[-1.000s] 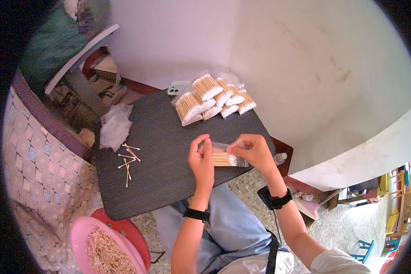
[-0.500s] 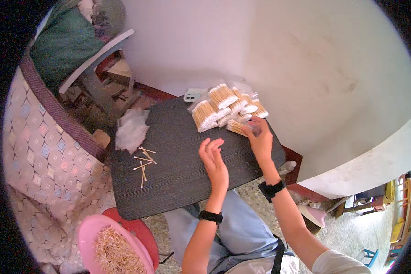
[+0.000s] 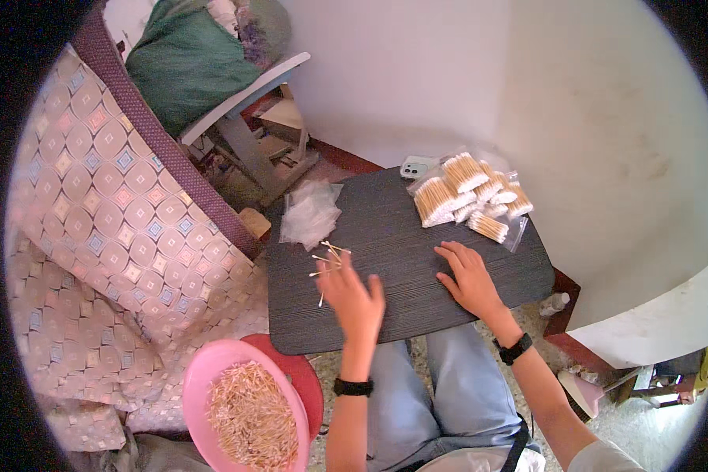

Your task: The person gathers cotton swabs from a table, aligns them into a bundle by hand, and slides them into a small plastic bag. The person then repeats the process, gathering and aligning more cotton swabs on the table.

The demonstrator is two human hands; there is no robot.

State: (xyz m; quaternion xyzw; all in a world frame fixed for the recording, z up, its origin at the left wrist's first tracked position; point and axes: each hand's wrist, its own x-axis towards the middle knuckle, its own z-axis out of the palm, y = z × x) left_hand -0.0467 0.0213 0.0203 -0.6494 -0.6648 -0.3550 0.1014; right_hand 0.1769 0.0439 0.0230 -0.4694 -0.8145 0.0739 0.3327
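My left hand [image 3: 348, 297] is open and hovers over or touches a few loose cotton swabs [image 3: 334, 248] on the dark tabletop [image 3: 401, 295], partly covering them. Fingers spread and holding nothing, my right hand [image 3: 470, 279] lies near the table's middle right. Just beyond it is a small clear bag of swabs [image 3: 488, 226], in front of a heap of filled swab bags [image 3: 456, 185]. A stack of flat clear plastic bags [image 3: 311, 214] rests at the table's far left edge.
A pink basin [image 3: 193, 393] full of loose swabs sits on a red stool [image 3: 308, 385] at lower left. A phone [image 3: 417, 166] lies by the back edge. Patterned fabric [image 3: 126, 220] is on the left, a wall [image 3: 590, 118] behind, a bottle [image 3: 554, 304] at right.
My right hand has let go of the small swab bag, left it beside the heap and drawn back. My left hand has moved left to the loose swabs. The view has shifted left.
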